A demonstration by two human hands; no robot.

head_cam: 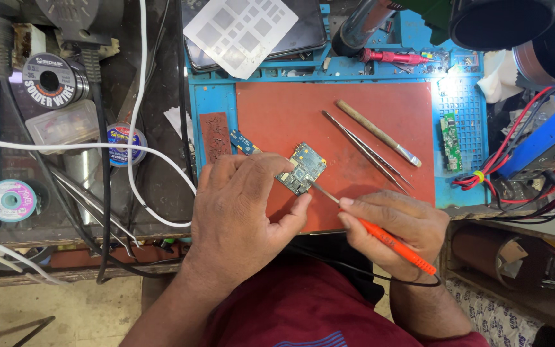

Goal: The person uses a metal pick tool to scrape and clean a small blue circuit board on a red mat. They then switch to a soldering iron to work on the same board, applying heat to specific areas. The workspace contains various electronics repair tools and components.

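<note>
- the left hand pinned the small circuit board with closed fingertips near the front edge of the red mat, steadying it for probing.
- the right hand gripped an orange-handled tool like a pen, its tip touching the board.
- tweezers lay just right, within reach.

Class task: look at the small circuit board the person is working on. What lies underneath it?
The circuit board rests on the red mat. The left hand covers its near-left edge, hiding what's beneath there.
</note>
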